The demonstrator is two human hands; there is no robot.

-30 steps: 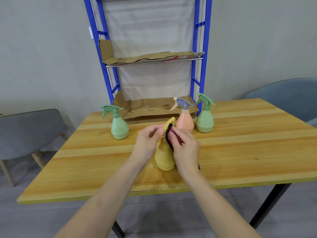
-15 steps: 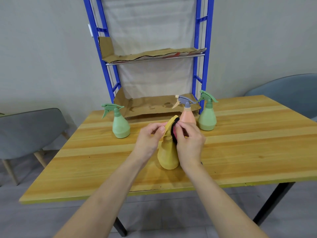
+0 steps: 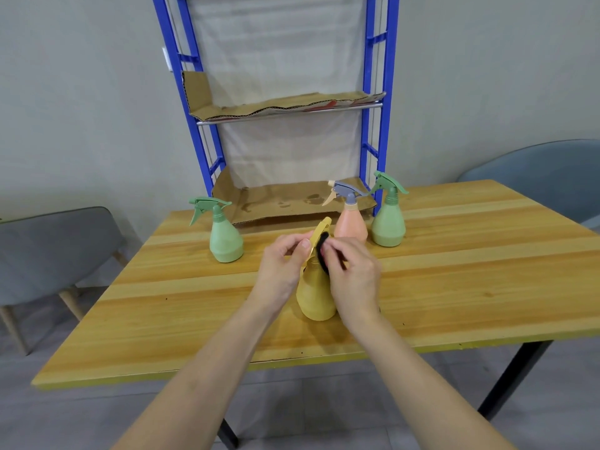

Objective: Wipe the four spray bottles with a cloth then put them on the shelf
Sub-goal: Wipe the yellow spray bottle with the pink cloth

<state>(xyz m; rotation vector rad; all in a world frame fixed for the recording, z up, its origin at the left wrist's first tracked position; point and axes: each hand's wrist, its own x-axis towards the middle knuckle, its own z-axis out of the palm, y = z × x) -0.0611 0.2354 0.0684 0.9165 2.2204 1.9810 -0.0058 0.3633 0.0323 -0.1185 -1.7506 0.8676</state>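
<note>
Pinching yellow bottle top, left grip

one view only, worn on the person's head — wide-angle, looking forward and down. it sits close above the near edge of the desk, whose top fills the middle band. both forearms enter from the bottom, the left hand and right hand meeting near centre. straight ahead, past the far edge, the blue shelf runs out of the top — a grey chair cut by the left border, a blue-grey chair by the right.
</note>
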